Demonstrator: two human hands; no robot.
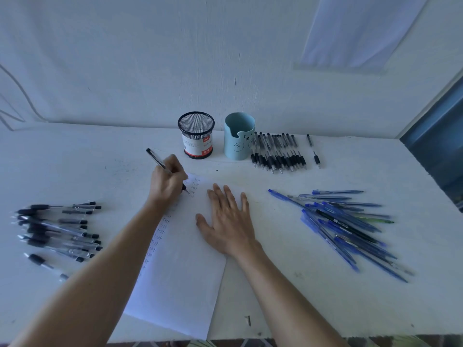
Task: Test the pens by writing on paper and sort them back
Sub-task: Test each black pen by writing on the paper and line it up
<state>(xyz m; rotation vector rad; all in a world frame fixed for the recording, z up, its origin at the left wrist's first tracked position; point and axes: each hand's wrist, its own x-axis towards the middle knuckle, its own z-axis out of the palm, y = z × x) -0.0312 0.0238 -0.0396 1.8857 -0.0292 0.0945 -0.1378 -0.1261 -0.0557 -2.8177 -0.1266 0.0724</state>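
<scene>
Head-worn wide-angle view, forward and down, close over the white table (75,159) against the wall (125,58).

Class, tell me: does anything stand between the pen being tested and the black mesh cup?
Nothing visible does: only bare table lies between the pen, held in the left hand, and the mesh cup.

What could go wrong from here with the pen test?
1. Smearing: the left hand writes with the black pen while its forearm lies over the written column on the paper; fresh ink might smudge.
2. Mis-sorting: the loose black pens at the left look like the row of black pens beside the blue cup, so this pen could be misplaced.
3. Slipping: only the right hand pins the paper; lifting it may let it shift.
</scene>
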